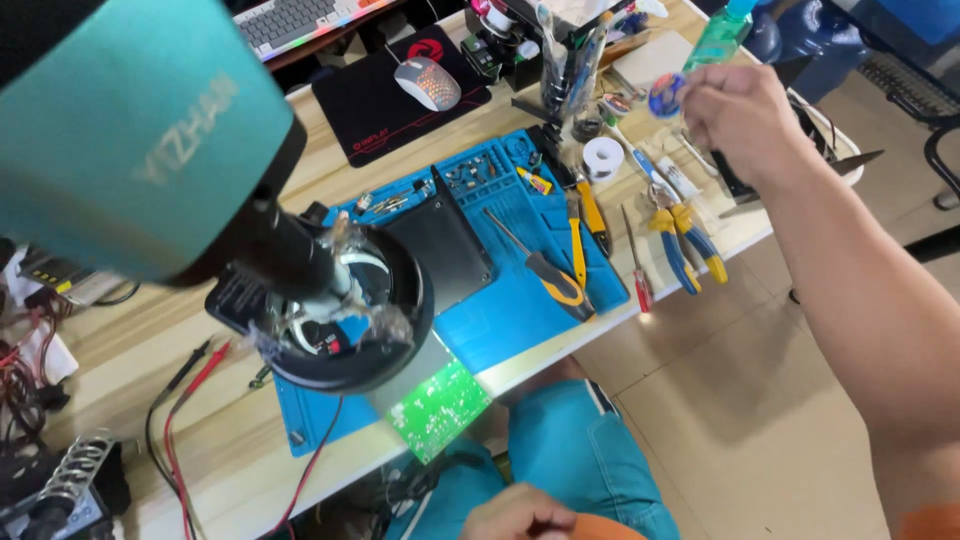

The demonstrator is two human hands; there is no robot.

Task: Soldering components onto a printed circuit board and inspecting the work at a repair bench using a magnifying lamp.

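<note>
Right hand (735, 110) raised over cluttered bench edge, fingers pinched on small round blue object (665, 96) — left hand (520, 515) loosely curled near lap. Likely risk: slipping, falling among pliers (685, 240).

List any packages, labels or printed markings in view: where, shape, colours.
Mouse pad: far desk edge, black rectangle, red logo.
Teal housing: near lens, upper left, pale lettering.
Green bottle: far right, clear green, blue cap, beside the right hand.
Round item: in that hand, blue-red, blurred.
</note>
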